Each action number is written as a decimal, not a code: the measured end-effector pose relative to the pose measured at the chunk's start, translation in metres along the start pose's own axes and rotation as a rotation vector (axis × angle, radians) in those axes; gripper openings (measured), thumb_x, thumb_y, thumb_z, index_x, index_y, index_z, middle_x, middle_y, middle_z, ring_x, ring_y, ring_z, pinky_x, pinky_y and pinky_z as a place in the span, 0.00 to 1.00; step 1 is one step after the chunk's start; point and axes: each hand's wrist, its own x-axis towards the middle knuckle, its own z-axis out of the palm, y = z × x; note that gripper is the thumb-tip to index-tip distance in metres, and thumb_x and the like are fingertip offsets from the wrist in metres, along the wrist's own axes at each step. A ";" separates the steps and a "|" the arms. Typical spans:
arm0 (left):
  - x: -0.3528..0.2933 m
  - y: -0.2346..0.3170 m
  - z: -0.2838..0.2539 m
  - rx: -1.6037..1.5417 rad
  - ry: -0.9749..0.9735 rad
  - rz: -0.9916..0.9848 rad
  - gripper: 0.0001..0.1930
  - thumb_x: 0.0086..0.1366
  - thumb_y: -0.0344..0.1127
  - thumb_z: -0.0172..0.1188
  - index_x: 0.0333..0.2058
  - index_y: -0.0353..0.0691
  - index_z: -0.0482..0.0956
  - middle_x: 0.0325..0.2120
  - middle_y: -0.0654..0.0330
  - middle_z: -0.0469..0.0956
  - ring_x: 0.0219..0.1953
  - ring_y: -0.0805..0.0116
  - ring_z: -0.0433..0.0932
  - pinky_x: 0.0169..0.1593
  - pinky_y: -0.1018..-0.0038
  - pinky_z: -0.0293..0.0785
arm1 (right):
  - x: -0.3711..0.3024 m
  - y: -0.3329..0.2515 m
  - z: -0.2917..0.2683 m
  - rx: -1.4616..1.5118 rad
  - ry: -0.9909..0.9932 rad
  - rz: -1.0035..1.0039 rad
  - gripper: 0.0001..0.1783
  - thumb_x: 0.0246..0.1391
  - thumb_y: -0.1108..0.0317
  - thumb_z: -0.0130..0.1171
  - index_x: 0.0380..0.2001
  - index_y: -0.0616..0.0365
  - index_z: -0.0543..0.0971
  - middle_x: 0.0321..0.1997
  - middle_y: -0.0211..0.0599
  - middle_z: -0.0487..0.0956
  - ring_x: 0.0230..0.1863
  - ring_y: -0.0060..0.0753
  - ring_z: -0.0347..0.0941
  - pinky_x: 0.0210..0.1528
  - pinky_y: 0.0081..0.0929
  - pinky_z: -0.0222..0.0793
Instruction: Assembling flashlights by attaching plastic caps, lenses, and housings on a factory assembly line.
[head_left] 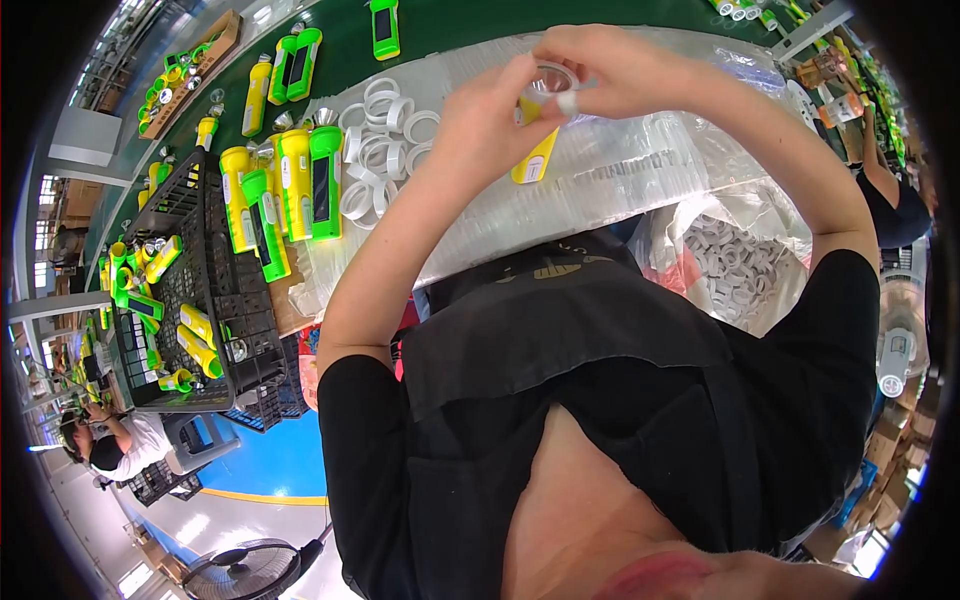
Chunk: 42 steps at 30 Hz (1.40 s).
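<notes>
Both my hands meet over the far side of the worktable, around a yellow flashlight point(536, 165) with a round, clear-looking head. My left hand point(492, 122) is closed about the flashlight's upper part from the left. On the other side, my right hand point(622, 72) curls its fingers and thumb around the rim of the head; something white covers its thumb tip. The fingers partly hide the head. White plastic rings point(385, 135) lie loose in a cluster left of my left hand. Several yellow and green flashlights point(295, 185) stand beyond those rings, some with silvery reflectors on top.
Clear plastic sheeting point(640, 155) covers the table. A black crate point(235, 300) of flashlights stands at the left. Near my right upper arm, a bag point(735, 265) holds many white rings. More flashlights point(384, 28) are on the green surface point(450, 22) behind. Other people work at both sides.
</notes>
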 end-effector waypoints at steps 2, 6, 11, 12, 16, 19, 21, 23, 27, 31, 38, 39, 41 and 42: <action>0.004 -0.004 0.004 0.096 0.011 0.011 0.22 0.49 0.37 0.75 0.38 0.41 0.72 0.29 0.59 0.80 0.28 0.67 0.79 0.33 0.73 0.76 | -0.001 -0.004 0.004 -0.085 -0.019 0.172 0.23 0.49 0.52 0.65 0.32 0.60 0.71 0.24 0.38 0.72 0.27 0.38 0.70 0.28 0.31 0.65; 0.003 -0.010 0.004 -0.009 -0.015 0.005 0.21 0.49 0.37 0.75 0.37 0.41 0.72 0.28 0.60 0.80 0.27 0.68 0.78 0.32 0.73 0.76 | 0.002 -0.006 0.002 -0.145 -0.019 0.389 0.26 0.50 0.45 0.63 0.29 0.59 0.70 0.23 0.37 0.70 0.25 0.36 0.68 0.26 0.31 0.62; 0.000 -0.004 0.003 -0.039 0.012 0.026 0.21 0.50 0.41 0.72 0.37 0.43 0.72 0.29 0.57 0.79 0.30 0.58 0.80 0.31 0.64 0.75 | 0.008 -0.014 -0.014 0.019 -0.045 -0.063 0.25 0.47 0.48 0.66 0.33 0.60 0.73 0.25 0.38 0.73 0.28 0.36 0.71 0.29 0.29 0.65; 0.002 -0.005 0.004 -0.039 0.011 0.025 0.21 0.50 0.41 0.72 0.37 0.43 0.72 0.29 0.57 0.79 0.30 0.58 0.80 0.31 0.64 0.75 | 0.010 -0.019 -0.019 -0.069 -0.231 0.270 0.26 0.46 0.50 0.66 0.38 0.61 0.75 0.32 0.40 0.76 0.33 0.36 0.73 0.32 0.30 0.69; 0.005 -0.009 0.011 0.051 0.024 -0.011 0.21 0.49 0.41 0.73 0.36 0.43 0.71 0.30 0.58 0.80 0.30 0.58 0.80 0.31 0.65 0.75 | 0.016 -0.020 -0.008 -0.402 -0.235 0.575 0.25 0.47 0.49 0.64 0.37 0.61 0.75 0.33 0.39 0.77 0.33 0.36 0.73 0.33 0.32 0.69; 0.003 -0.009 0.007 -0.022 0.019 -0.034 0.22 0.49 0.41 0.73 0.36 0.42 0.70 0.30 0.58 0.80 0.29 0.58 0.80 0.31 0.65 0.76 | 0.006 0.000 -0.010 0.000 -0.032 0.315 0.26 0.48 0.46 0.63 0.36 0.61 0.77 0.32 0.38 0.76 0.31 0.36 0.72 0.32 0.32 0.68; 0.003 -0.009 0.006 -0.063 0.025 -0.064 0.22 0.49 0.41 0.73 0.36 0.42 0.70 0.29 0.58 0.80 0.29 0.58 0.80 0.31 0.65 0.76 | 0.007 0.005 -0.015 0.079 -0.128 0.008 0.28 0.48 0.43 0.63 0.37 0.60 0.77 0.31 0.38 0.74 0.31 0.34 0.71 0.32 0.32 0.68; 0.003 -0.008 0.008 -0.026 0.027 -0.022 0.22 0.48 0.41 0.74 0.35 0.42 0.69 0.28 0.59 0.79 0.28 0.59 0.79 0.30 0.66 0.75 | 0.018 -0.012 -0.020 -0.241 -0.302 0.386 0.27 0.50 0.45 0.64 0.38 0.60 0.77 0.33 0.37 0.73 0.32 0.32 0.70 0.31 0.32 0.67; 0.002 -0.009 0.005 -0.039 -0.011 -0.077 0.22 0.48 0.40 0.74 0.35 0.42 0.69 0.28 0.59 0.79 0.28 0.59 0.79 0.30 0.66 0.76 | 0.014 -0.006 -0.028 -0.092 -0.148 0.279 0.32 0.47 0.36 0.61 0.34 0.58 0.81 0.31 0.48 0.82 0.34 0.49 0.80 0.35 0.39 0.74; 0.001 -0.010 0.006 -0.022 0.034 0.002 0.22 0.48 0.40 0.74 0.35 0.43 0.69 0.28 0.59 0.79 0.28 0.60 0.79 0.30 0.67 0.75 | 0.007 -0.006 -0.002 -0.001 -0.085 0.184 0.22 0.51 0.51 0.65 0.36 0.61 0.76 0.31 0.35 0.72 0.28 0.29 0.68 0.28 0.29 0.64; -0.006 -0.010 0.008 0.019 0.084 0.064 0.22 0.49 0.38 0.75 0.37 0.42 0.72 0.28 0.61 0.80 0.27 0.68 0.78 0.31 0.74 0.76 | -0.006 0.000 0.013 0.235 0.135 0.053 0.24 0.47 0.50 0.68 0.30 0.60 0.70 0.26 0.34 0.70 0.26 0.32 0.66 0.27 0.29 0.61; -0.005 -0.010 0.008 0.022 0.083 0.064 0.22 0.49 0.38 0.75 0.37 0.42 0.72 0.28 0.61 0.80 0.27 0.68 0.78 0.31 0.74 0.76 | -0.005 0.000 0.015 0.111 0.167 0.096 0.25 0.47 0.50 0.68 0.29 0.59 0.69 0.26 0.35 0.70 0.26 0.33 0.66 0.27 0.30 0.61; -0.002 -0.007 0.004 0.068 0.023 0.029 0.21 0.49 0.37 0.75 0.36 0.42 0.72 0.28 0.62 0.80 0.29 0.69 0.79 0.31 0.74 0.76 | -0.003 0.002 0.021 -0.104 0.195 0.174 0.26 0.45 0.50 0.69 0.28 0.59 0.69 0.24 0.36 0.69 0.25 0.33 0.66 0.26 0.30 0.61; -0.003 -0.007 0.005 0.070 0.019 0.029 0.21 0.49 0.37 0.75 0.36 0.42 0.72 0.28 0.62 0.80 0.29 0.69 0.79 0.31 0.74 0.76 | -0.004 0.002 0.021 -0.101 0.197 0.175 0.26 0.45 0.50 0.69 0.28 0.59 0.69 0.24 0.36 0.69 0.25 0.33 0.66 0.26 0.30 0.61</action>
